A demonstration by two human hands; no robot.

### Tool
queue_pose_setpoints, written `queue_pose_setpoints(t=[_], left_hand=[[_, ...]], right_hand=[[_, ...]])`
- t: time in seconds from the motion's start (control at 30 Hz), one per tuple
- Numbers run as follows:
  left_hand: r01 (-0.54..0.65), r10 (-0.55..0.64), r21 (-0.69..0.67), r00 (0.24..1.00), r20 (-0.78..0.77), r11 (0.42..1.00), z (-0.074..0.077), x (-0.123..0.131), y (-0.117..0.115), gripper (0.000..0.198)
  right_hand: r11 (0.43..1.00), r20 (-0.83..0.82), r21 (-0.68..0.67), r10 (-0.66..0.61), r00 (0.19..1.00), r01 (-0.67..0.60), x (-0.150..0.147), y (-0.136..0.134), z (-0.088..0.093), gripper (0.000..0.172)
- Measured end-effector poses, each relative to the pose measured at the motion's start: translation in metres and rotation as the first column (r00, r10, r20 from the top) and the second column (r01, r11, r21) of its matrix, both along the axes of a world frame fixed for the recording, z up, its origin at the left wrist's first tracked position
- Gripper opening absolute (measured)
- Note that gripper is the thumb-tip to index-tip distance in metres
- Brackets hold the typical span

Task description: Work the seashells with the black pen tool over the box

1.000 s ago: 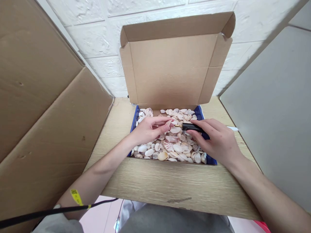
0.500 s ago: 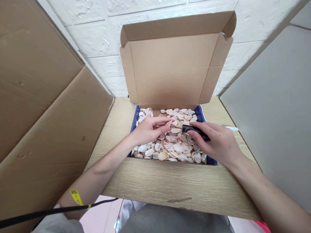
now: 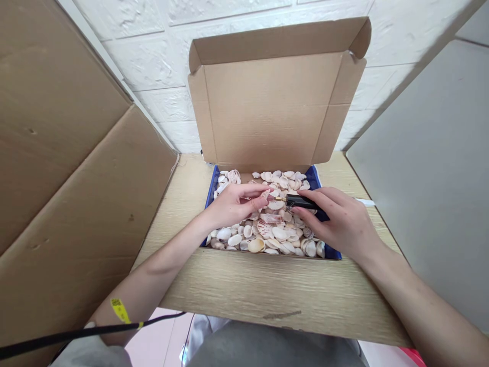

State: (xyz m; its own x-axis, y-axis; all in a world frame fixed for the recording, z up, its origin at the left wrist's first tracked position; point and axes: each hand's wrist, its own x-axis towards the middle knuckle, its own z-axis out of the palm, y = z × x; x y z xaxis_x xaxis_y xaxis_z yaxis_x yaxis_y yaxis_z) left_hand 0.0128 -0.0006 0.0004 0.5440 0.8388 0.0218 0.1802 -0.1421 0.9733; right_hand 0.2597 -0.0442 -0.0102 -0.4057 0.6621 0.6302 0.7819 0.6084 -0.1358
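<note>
Over the middle of an open box (image 3: 209,200) of seashells, my left hand (image 3: 239,204) pinches a small pinkish seashell (image 3: 266,194) between thumb and fingers. My right hand (image 3: 340,219) grips a black hand drill (image 3: 300,201) with a brass-coloured chuck, held nearly level and pointing left. The drill's thin bit reaches the held shell's right side; whether it has gone into the shell is too small to tell. Beneath both hands lie many loose seashells (image 3: 280,233), white, cream and reddish, some ribbed.
The box's cardboard lid (image 3: 271,107) stands raised against the white brick wall (image 3: 153,61). Cardboard panels (image 3: 76,153) rise on the left, a grey panel (image 3: 431,168) on the right. A black cable (image 3: 76,334) with a yellow tag crosses near my left forearm. The wooden tabletop (image 3: 244,285) extends in front.
The drill has turned slightly in my right hand and sits more level, with its rear end a little higher. My left hand and the shell stay nearly in place.
</note>
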Motion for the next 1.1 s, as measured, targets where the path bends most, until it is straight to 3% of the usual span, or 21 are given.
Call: queue_pose_setpoints(t=[1.1], left_hand=[[0.007,-0.007,0.021,1.000,-0.024,1.000,-0.0004,-0.0005,0.0004,0.047]], right_hand=[[0.998,0.013,-0.057,-0.015,1.000,0.016,-0.0001,-0.0017,-0.0007,0.022]])
